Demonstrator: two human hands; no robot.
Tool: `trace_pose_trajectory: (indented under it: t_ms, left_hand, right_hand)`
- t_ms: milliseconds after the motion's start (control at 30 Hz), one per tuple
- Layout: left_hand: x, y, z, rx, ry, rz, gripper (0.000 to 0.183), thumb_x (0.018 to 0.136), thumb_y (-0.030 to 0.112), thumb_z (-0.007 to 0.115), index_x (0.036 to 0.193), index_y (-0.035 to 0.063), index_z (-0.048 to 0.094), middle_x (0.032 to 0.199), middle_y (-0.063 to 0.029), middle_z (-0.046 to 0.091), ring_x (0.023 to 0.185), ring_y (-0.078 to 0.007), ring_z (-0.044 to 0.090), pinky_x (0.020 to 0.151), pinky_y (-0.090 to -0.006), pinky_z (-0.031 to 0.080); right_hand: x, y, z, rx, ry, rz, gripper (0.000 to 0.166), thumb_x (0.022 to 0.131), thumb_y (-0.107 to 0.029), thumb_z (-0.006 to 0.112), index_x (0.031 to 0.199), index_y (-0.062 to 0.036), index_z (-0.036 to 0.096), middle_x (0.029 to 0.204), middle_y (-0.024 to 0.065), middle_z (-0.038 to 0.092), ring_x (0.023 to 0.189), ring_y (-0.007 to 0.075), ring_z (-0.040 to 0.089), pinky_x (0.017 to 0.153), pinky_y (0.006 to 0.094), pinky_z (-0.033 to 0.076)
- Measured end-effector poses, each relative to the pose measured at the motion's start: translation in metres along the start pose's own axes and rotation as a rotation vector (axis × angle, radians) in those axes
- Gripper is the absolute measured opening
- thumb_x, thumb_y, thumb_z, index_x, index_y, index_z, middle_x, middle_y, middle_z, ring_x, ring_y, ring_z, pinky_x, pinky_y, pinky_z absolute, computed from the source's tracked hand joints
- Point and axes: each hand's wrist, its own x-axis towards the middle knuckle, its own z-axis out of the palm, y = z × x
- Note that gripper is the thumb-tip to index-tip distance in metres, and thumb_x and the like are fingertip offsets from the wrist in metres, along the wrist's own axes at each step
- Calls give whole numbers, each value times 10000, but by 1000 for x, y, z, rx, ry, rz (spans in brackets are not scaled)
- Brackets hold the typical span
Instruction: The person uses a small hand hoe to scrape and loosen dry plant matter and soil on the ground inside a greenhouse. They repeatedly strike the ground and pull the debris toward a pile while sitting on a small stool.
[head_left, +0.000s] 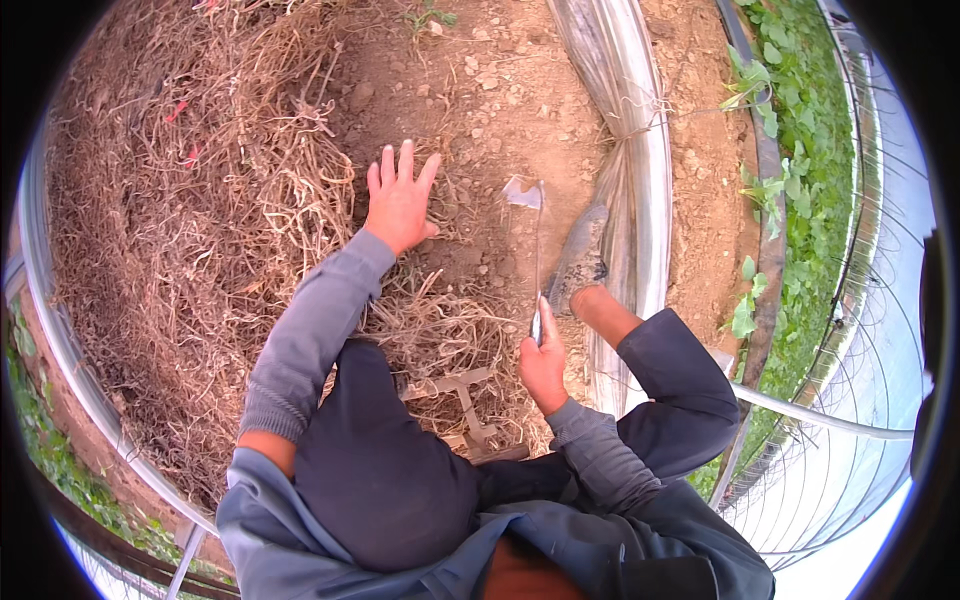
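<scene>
My right hand (545, 369) grips the handle of a small hand hoe (538, 255). Its thin metal neck runs away from me to a flat pale blade (523, 193), just over the bare soil beside my shoe (583, 255). With fingers spread and nothing in it, my left hand (400, 199) reaches out over the edge of a thick mat of dried stems (247, 172). Whether its palm touches the soil or stems below, I cannot tell. More dry stems (442, 322) lie between my knees, near a low wooden stool or frame (466, 401).
Gathered plastic film (630, 135), tied with cord, runs along the right of the soil (517, 97). Past it grow green leafy plants (802, 150) beneath a hooped plastic tunnel (840, 322). A pale curved rail or pipe (82, 382) borders the stems on the left.
</scene>
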Motion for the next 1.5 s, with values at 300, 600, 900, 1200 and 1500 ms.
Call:
trace_pose_trajectory:
  t_ms: [300, 600, 900, 1200, 1500]
  left_hand:
    - [-9, 0, 74, -67, -5, 246, 286, 711, 78, 715, 993, 72, 667, 1111, -128, 579, 1075, -349, 560, 897, -470, 485]
    - [-95, -80, -135, -67, 867, -271, 172, 771, -21, 717, 922, 62, 712, 997, -88, 718, 877, -244, 692, 738, -331, 580]
    - [-97, -2, -67, -253, 79, 115, 921, 649, 456, 888, 1411, 98, 515, 1535, -262, 382, 1401, -446, 381, 1139, -547, 327]
    - [-135, -1, 14, -130, -939, 405, 684, 676, 383, 797, 1302, 152, 648, 1075, -170, 696, 951, -354, 687, 812, -452, 554]
    - [-150, -2, -10, -63, -849, 420, 189, 653, 167, 675, 818, 112, 749, 820, -116, 719, 871, -336, 703, 738, -452, 563]
  right_hand:
    - [0, -14, 0, 108, -53, 87, 695, 848, 104, 456, 1531, 28, 352, 1518, 162, 454, 1401, 207, 407, 1099, 266, 342]
    - [13, 32, 15, 70, -85, -5, 748, 850, 138, 428, 1570, -21, 304, 1465, 81, 487, 991, 66, 552, 769, 175, 453]
    - [69, -9, 28, -245, 11, -280, 655, 869, -35, 534, 1512, -95, 430, 1199, 248, 661, 971, 277, 678, 861, 373, 523]
    - [-31, 55, -28, -461, -268, 79, 212, 918, -186, 565, 1028, -30, 656, 846, 261, 661, 778, 432, 665, 719, 493, 512]
    - [83, 12, 72, -395, -135, -180, 177, 949, -192, 578, 971, -19, 609, 800, 285, 634, 780, 491, 635, 661, 528, 491]
